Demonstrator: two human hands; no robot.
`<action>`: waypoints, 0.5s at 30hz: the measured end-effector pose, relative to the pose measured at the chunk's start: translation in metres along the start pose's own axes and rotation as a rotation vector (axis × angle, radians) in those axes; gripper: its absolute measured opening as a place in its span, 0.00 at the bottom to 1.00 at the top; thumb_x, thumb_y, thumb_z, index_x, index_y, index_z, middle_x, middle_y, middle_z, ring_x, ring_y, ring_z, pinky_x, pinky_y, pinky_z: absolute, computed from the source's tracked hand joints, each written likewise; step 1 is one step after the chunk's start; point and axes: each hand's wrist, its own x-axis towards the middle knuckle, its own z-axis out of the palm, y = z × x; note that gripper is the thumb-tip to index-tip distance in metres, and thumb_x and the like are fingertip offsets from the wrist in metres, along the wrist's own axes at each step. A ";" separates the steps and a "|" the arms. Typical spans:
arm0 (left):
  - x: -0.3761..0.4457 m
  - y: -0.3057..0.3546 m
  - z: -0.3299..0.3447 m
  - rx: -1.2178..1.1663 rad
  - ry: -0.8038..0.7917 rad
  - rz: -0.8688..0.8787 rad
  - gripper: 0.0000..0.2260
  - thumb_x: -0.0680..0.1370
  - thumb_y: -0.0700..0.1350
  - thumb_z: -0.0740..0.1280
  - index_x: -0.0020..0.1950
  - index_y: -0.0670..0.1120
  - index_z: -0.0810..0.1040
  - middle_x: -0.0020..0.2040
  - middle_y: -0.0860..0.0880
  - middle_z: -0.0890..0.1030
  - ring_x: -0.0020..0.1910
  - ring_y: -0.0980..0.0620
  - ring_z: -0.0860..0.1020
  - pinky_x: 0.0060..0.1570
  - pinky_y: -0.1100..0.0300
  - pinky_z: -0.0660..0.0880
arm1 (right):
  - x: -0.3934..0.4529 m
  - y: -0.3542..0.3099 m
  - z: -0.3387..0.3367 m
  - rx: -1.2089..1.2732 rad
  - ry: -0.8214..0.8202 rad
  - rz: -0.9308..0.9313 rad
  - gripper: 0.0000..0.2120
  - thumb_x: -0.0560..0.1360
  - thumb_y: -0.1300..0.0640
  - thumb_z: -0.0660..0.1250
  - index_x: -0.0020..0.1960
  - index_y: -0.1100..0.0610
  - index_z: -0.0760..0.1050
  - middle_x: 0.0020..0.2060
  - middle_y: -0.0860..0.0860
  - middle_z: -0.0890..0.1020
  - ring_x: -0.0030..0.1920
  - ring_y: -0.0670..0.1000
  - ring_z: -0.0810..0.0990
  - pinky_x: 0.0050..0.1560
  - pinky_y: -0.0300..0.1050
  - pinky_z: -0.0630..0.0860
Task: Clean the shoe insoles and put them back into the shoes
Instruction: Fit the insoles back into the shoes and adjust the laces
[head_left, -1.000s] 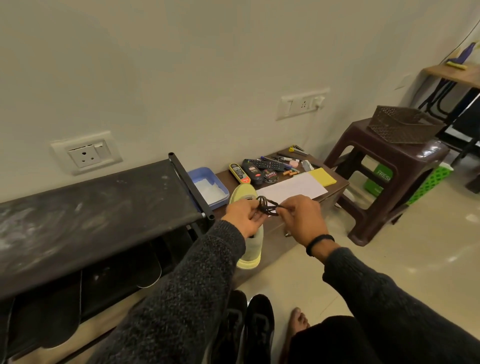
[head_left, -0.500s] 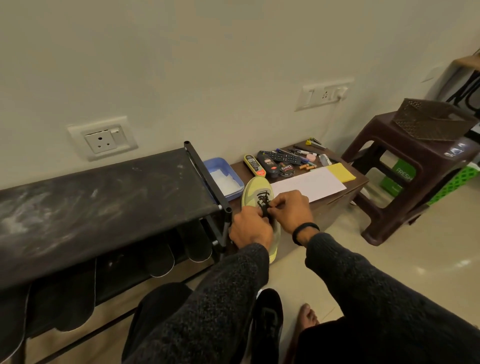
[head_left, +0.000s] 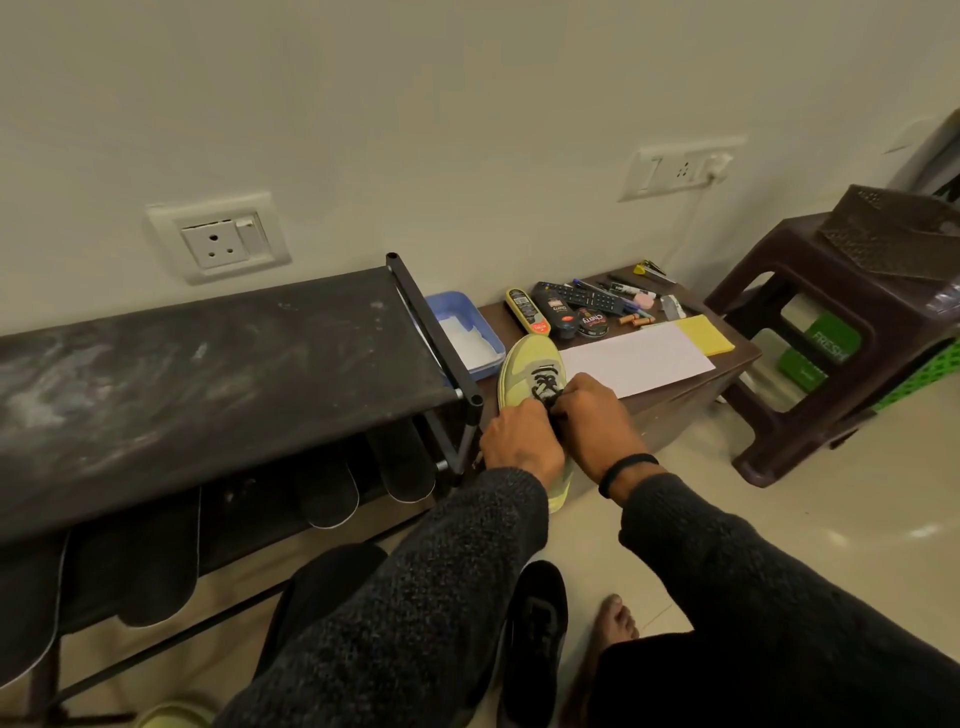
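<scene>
One head-worn view — looking forward and down, close over the hands.

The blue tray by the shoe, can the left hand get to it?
Probably yes. The blue tray sits open just beyond the left hand, nothing between, but that hand is busy on the shoe.

Matt, scuffed black cloth tops the metal-tubed rack (head_left: 208, 364), beside a glossy plastic stool (head_left: 831, 322) and smooth white paper (head_left: 639, 358).

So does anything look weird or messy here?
A bit. The black shelf top is smeared with pale dusty marks, and dark insoles hang off the shelf below. The left hand and right hand work the laces of the yellow-green shoe.
</scene>
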 end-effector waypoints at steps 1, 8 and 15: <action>0.000 -0.001 -0.001 0.007 0.017 0.017 0.10 0.82 0.44 0.61 0.60 0.45 0.80 0.57 0.40 0.81 0.57 0.38 0.79 0.52 0.47 0.76 | 0.003 -0.001 0.000 -0.028 0.018 0.018 0.06 0.78 0.61 0.68 0.52 0.60 0.83 0.51 0.57 0.78 0.51 0.58 0.76 0.47 0.52 0.76; 0.004 -0.011 0.003 -0.001 0.087 0.122 0.09 0.81 0.47 0.64 0.51 0.44 0.81 0.49 0.41 0.82 0.49 0.38 0.81 0.46 0.47 0.78 | 0.011 0.001 0.012 0.052 0.162 0.236 0.18 0.73 0.51 0.73 0.57 0.50 0.67 0.53 0.52 0.71 0.51 0.55 0.74 0.42 0.55 0.78; 0.012 -0.022 0.021 -0.223 0.277 0.236 0.16 0.79 0.45 0.69 0.66 0.50 0.71 0.62 0.47 0.72 0.53 0.49 0.77 0.50 0.56 0.79 | 0.020 0.003 0.020 0.115 0.179 0.212 0.12 0.74 0.54 0.70 0.49 0.50 0.66 0.45 0.49 0.71 0.42 0.53 0.73 0.37 0.49 0.71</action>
